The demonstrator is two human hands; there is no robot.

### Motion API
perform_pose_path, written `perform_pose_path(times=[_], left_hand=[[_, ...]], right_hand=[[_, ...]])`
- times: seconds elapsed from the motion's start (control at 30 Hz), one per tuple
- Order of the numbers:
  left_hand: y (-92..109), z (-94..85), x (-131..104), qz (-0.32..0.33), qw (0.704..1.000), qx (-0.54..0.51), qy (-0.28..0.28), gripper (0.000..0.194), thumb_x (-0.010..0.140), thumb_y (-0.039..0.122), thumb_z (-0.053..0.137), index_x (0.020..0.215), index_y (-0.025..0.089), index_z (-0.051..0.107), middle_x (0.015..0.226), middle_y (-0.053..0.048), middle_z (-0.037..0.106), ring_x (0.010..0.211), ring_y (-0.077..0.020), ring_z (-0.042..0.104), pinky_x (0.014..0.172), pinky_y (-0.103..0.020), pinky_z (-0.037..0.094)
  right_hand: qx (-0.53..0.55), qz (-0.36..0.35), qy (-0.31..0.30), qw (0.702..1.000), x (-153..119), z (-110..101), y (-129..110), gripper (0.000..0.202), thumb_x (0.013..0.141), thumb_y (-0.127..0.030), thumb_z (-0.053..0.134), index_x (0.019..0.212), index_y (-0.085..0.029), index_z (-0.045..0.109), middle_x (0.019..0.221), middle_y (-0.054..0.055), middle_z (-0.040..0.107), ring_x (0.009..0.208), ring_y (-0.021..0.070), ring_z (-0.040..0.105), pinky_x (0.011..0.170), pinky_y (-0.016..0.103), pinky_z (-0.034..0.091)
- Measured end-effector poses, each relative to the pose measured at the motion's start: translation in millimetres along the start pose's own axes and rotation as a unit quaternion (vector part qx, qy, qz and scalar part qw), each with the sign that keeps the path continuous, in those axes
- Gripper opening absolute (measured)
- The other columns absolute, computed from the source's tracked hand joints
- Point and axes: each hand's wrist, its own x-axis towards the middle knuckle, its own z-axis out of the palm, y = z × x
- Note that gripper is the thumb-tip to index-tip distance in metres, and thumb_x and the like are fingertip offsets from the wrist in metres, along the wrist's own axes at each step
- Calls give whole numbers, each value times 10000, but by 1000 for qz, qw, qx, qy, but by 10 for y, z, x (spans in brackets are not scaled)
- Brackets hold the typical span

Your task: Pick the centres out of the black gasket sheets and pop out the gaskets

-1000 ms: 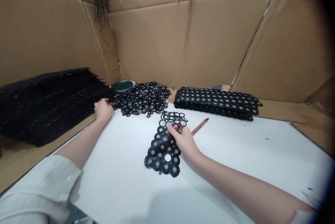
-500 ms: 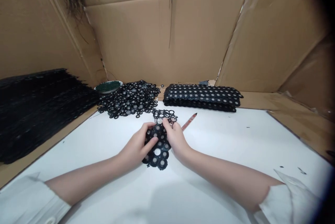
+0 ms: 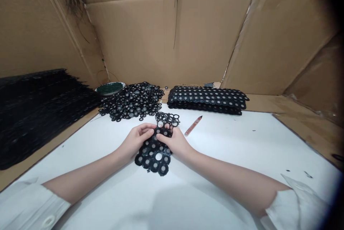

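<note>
Between my two hands is a black sheet of joined rings (image 3: 153, 153), many with pale grey round centres; one centre near its lower part is brighter white. Its far end is open lattice of thin empty rings (image 3: 172, 118). My left hand (image 3: 136, 139) pinches the sheet's left edge between thumb and fingers. From the right, my right hand (image 3: 176, 140) grips it with the thumb on top and fingertips showing behind the rings. The near end of the sheet hangs toward me over the white tabletop (image 3: 215, 187). Right of it lies a red pen-like tool with a dark tip (image 3: 194, 126).
Loose black rings and discs lie in a heap (image 3: 134, 101) at the back, beside a dish of dark green material (image 3: 110, 88). Folded dotted black sheets (image 3: 206, 97) sit back right. A tall black stack (image 3: 40, 111) stands left. Cardboard walls (image 3: 172, 40) enclose the table.
My left hand has moved slightly left and up, uncovering more of the sheet. My right thumb has come down onto the sheet, which now lies flatter and wider.
</note>
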Motion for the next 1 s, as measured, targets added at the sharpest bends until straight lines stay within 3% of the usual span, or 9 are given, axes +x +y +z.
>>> perform_pose_path(times=[0.17, 0.33, 0.6, 0.73, 0.9, 1.0], left_hand=[[34, -53, 22, 75, 992, 88, 42, 239, 739, 349, 554, 930, 209, 588, 960, -47, 646, 908, -196, 594, 833, -325, 446], [30, -61, 8, 111, 986, 119, 39, 236, 718, 314, 581, 930, 211, 579, 965, -40, 627, 909, -193, 581, 851, -326, 437], [60, -7, -31, 65, 996, -10, 61, 174, 701, 246, 595, 824, 194, 483, 772, 10, 536, 728, -141, 542, 676, -268, 426], [53, -53, 9, 141, 983, 98, 72, 112, 731, 240, 570, 723, 189, 471, 751, 15, 489, 739, -133, 498, 691, -265, 408], [70, -132, 20, 227, 929, 278, 89, 89, 763, 283, 547, 784, 205, 583, 887, -27, 486, 891, -176, 470, 793, -314, 379], [89, -115, -6, 244, 924, 284, 82, 83, 761, 278, 549, 765, 210, 597, 883, -25, 505, 921, -182, 470, 835, -322, 357]], right_hand=[[40, 10, -3, 999, 19, -4, 33, 164, 682, -291, 580, 796, -174, 600, 776, 10, 627, 746, 159, 563, 707, 296, 424], [51, 5, -3, 999, -7, 12, 18, 183, 686, -312, 590, 811, -179, 599, 779, 3, 629, 755, 160, 567, 732, 309, 422], [69, 11, -9, 998, -5, 46, 10, 177, 681, -291, 610, 815, -178, 589, 827, 17, 628, 784, 155, 563, 733, 296, 424], [71, 29, 11, 997, 11, 38, -8, 184, 662, -291, 628, 788, -168, 574, 788, 13, 615, 745, 151, 552, 708, 294, 418], [66, 15, 15, 998, 18, 28, -10, 218, 694, -388, 593, 693, -175, 546, 682, -11, 568, 681, 132, 512, 685, 283, 386], [78, 40, 29, 996, 42, 31, 24, 292, 704, -444, 561, 608, -176, 495, 588, -28, 504, 595, 119, 473, 622, 277, 370]])
